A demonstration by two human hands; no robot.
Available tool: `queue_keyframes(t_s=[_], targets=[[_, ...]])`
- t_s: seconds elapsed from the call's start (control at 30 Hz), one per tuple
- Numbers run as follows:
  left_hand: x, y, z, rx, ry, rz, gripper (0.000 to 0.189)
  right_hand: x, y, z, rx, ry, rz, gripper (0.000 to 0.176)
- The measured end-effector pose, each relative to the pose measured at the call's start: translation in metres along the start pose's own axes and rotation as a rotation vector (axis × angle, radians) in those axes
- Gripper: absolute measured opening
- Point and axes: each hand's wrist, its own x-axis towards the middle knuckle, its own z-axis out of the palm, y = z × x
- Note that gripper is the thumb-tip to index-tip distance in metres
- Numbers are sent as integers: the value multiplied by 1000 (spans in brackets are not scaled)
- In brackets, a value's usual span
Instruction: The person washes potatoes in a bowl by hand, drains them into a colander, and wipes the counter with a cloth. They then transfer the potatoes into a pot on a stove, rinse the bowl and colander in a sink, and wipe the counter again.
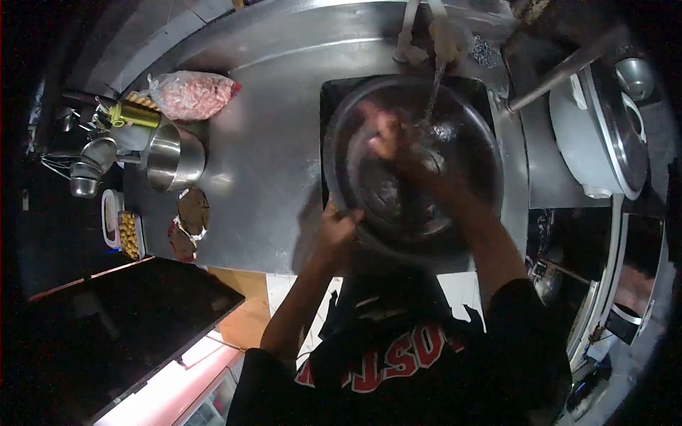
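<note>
Held the near-left rim of the big dark basin (486, 160) with the left hand (339, 226), there on the lip, thumb up top and fingers curled closed about the edge, probably to steady so wide a vessel against turning or tipping. And had the right hand (383, 135) deep inside that same basin, over toward the far-left wall, forearm slanting across from the near right, perhaps to work clear of the falling water. Badly blurred, though! Could not tell how far open, nor whether gripping anything at all. Had the basin set over the sink (332, 89), covering most of the dark opening, right below the tap (444, 46), presumably to catch the stream (435, 92) and spare the counter (263, 156) a soaking. Saw that stream drop inside the far part of the basin, just right of the right hand. Spotted, well off to the left, a clear bag of pinkish pieces (192, 96) near the steel pot (177, 160), likely parked out of splashing range. Noted, over on the right, a lidded white pot (572, 138) beyond the sink, apart from the basin, perhaps to leave elbow room.
</note>
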Motion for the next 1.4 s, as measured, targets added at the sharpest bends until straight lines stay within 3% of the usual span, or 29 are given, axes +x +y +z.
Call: queue_keyframes(t_s=[0.03,0.07,0.13,0.23,0.3,0.37,0.4,0.47,0.57,0.6,0.67,0.7,0.83,0.9,0.97,1.0,1.1,1.17,1.2,1.27,1.33,1.4], targets=[[5,12,8,-41,39,-36,43,19,-27,12,32,185,-151,55],[10,18,10,-80,73,-75,43,20,-63,16,861,20,131,62],[16,17,0,-82,104,-106,46,17,-118,-4,1683,-201,434,67],[19,11,-12,-97,116,-122,49,39,-136,-71,1695,-291,498,60],[16,20,-19,-105,106,-94,48,47,-137,-72,1707,-357,538,56],[8,37,-21,-61,7,-129,47,52,-133,-56,1105,32,142,47],[8,39,-23,-60,12,-126,47,61,-126,-55,1108,33,137,47],[5,40,-22,-139,12,-110,49,87,-101,-59,638,169,-193,38],[-6,56,-9,-140,136,-153,49,128,-65,-60,388,96,-316,31],[-9,55,-11,-137,135,-152,49,138,-44,-52,186,106,-168,33],[-17,50,-17,-149,126,-120,44,139,18,-34,373,96,238,46],[-19,49,-21,-144,127,-122,44,117,48,-18,58,252,145,50],[-11,33,-24,-129,85,-94,46,72,42,-44,-161,230,127,57],[-7,28,-15,-137,28,-53,47,62,8,-28,-130,256,456,61],[-4,27,-8,-194,87,-171,45,66,-33,-23,435,229,460,59],[2,18,-7,-193,77,-173,45,66,-55,-23,427,230,466,59],[14,1,-19,-155,73,-15,44,48,-119,-30,311,-413,151,55],[4,29,-31,-132,116,-247,52,14,-125,-62,208,-725,-38,53],[1,32,-33,-127,118,-244,52,-3,-117,-84,145,-872,-105,51],[-7,33,-34,-213,149,-13,52,4,-78,-130,182,-1136,161,49],[-10,15,-38,-141,136,-12,51,-15,9,-81,152,-788,174,50],[-10,11,-33,-68,119,-12,50,-20,32,-35,255,-369,123,52]])
